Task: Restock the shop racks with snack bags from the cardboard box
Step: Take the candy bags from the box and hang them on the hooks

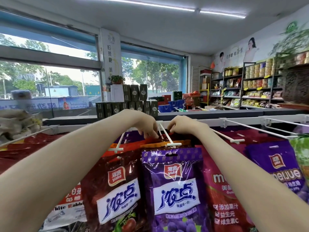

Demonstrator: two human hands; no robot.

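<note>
left hand (148, 127), right hand (183, 125) hide bag (154, 141) top (grip unclear)

Single head view, wide-angle, facing forward over the peg rack (173, 144); hanging snack bags (173, 190) very near at 6 o'clock, shop windows (50, 77) far at 10, stocked shelves (250, 87) at 2.

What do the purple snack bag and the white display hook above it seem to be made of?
Purple snack bag: probably glossy plastic film; light glare and creases show on it. White display hook: thin rod with a smooth white coating, perhaps coated metal or plastic.
</note>
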